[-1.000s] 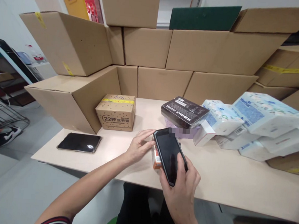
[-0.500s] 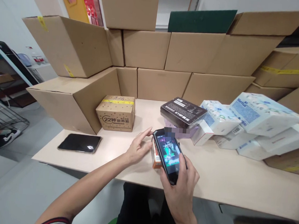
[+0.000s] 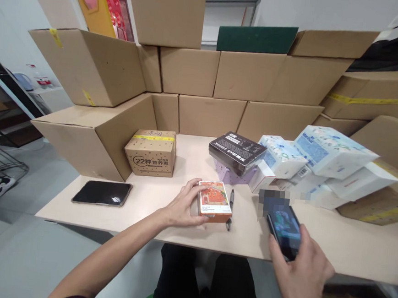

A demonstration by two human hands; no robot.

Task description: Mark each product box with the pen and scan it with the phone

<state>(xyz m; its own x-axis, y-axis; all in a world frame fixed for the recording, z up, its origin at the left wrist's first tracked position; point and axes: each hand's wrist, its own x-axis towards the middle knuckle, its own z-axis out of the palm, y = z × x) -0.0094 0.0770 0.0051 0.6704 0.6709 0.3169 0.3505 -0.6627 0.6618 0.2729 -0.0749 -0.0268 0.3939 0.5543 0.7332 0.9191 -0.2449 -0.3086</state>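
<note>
My left hand is closed round the left side of a small orange-and-white box that lies on the table, the thumb at its near edge and fingers at its far edge. Just right of the box lies a dark pen. My right hand grips a black smartphone by its lower end, held over the front right of the table with its screen lit. Part of the phone's upper end is blurred out by pixelation.
Another phone lies dark at the table's left. Behind it stands a small brown carton. A black box rests on a purple box. Tissue packs are piled at right. Large cardboard boxes wall the back.
My right hand has carried the phone rightward, away from the small box, uncovering its top and the pen. My left hand has closed round the box.
</note>
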